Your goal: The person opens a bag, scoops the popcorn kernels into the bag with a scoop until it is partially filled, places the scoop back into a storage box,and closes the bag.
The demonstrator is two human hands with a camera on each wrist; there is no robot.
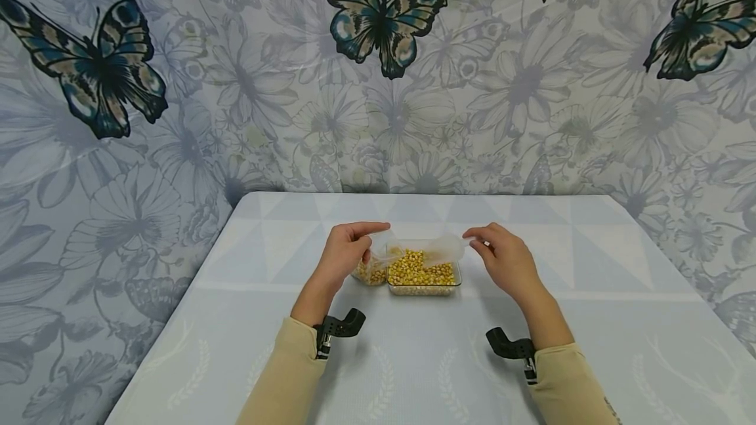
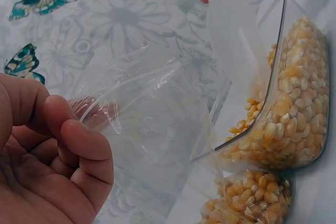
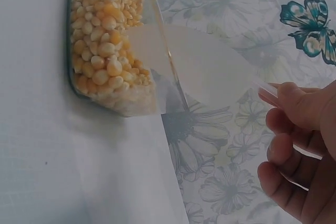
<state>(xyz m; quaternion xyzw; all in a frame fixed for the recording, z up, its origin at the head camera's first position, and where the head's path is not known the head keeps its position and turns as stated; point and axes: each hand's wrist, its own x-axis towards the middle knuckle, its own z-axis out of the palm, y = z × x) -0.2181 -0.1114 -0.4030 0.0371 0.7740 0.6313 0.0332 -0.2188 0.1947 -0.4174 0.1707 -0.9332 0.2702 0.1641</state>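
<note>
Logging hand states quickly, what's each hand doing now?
Left hand: closed, pinching the clear plastic bag of yellow corn kernels.
Right hand: closed, pinching the translucent white rounded scoop.

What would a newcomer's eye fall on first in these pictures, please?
Probably the yellow corn kernels in a clear container on the table, just below the head view's centre. Next, perhaps, the large dark butterflies on the patterned backdrop behind. Left of the container, the left grip pinches a clear bag; on its right, the right grip holds a pale scoop.
</note>
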